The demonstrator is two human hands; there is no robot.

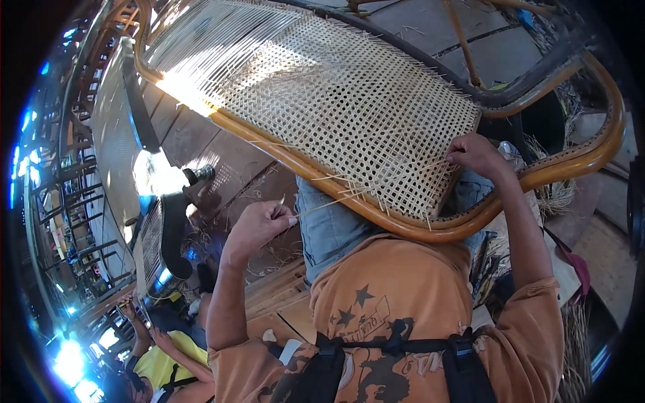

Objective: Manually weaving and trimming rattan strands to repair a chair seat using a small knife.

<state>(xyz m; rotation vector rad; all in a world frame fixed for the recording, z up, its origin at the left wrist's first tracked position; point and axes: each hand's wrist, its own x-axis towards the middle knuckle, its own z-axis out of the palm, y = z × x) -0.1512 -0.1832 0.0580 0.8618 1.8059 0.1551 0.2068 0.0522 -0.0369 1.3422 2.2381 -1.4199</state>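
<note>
A curved wooden chair frame (299, 160) lies across my lap, filled with a woven cane panel (349, 94). My left hand (261, 225) is off the frame's near edge, with thumb and finger pinched on a cane strand (321, 207) that runs right to the rail. A small pointed tip also sticks up from that hand; I cannot tell what it belongs to. At the panel's right end, my right hand (478, 158) is closed in a pinch just over the weave. A thin strand seems to reach its fingertips, which partly hide it. Loose strand ends stick out along the near rail.
Left of the frame stands another dark-framed piece with cane (158, 181). Wooden planks (282, 295) lie by my left side. A co-worker in a yellow shirt (176, 359) sits at the lower left. Bundled cane strands (574, 349) lie at the right, and stacked frames line the far left.
</note>
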